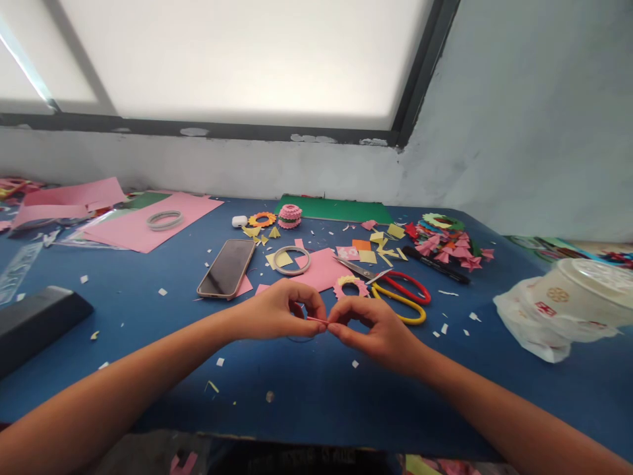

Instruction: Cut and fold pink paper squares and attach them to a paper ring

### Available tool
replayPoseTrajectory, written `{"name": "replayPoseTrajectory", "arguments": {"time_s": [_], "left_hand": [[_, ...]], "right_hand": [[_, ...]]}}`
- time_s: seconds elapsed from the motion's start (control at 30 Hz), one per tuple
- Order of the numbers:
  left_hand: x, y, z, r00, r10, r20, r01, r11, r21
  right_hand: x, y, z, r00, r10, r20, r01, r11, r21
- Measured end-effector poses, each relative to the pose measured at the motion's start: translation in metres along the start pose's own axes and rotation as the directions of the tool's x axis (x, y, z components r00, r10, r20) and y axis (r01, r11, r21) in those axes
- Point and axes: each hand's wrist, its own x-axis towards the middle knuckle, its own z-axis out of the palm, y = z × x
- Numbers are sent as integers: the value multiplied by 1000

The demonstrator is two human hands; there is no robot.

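- Left hand [284,310]: thumb and fingertips closed in a pinch on small pink paper piece [317,320]
- Right hand [378,330]: thumb and index finger pinched at the piece's other end, fingertips near the left hand's
- Pink paper piece: between the hands, above blue table [316,396], edge-on, exact shape can't tell
- Just past the hands: pink and yellow zigzag ring [364,289], scissors [380,277] with red and yellow handles, blades apart
- Behind left hand: tape roll [291,272], partly over pink sheet [324,267]
- Left of that: phone [227,268], screen dark
- Further back: white case [239,221], orange ring [252,219], stacked pink ring [289,215], green sheet [336,210]
- Right side: black marker [438,266], pile of folded pink pieces [461,247], lidded cup [568,290] in plastic bag [534,330]
- Far left: large pink sheet [133,234], second tape roll [165,227] on it
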Motion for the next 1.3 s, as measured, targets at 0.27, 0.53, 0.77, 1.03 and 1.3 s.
{"name": "replayPoseTrajectory", "arguments": {"time_s": [0.27,0.53,0.77,1.03,1.3], "left_hand": [[1,-2,0,994,-42,101,57,988,-145],[1,-4,5,981,-154,114,167,979,-116],[0,-7,15,976,-158,148,163,986,-23],[0,-4,22,988,-123,97,110,986,128],[-1,2,23,967,193,-165,-192,981,18]], "right_hand": [[0,5,-2,977,-209,28,210,977,-31],[1,14,2,928,-368,59,372,925,-82],[-2,18,8,895,-430,115,445,873,-200],[-1,20,11,902,-424,82,430,868,-247],[2,20,3,939,-335,-78,317,931,-181]]}}
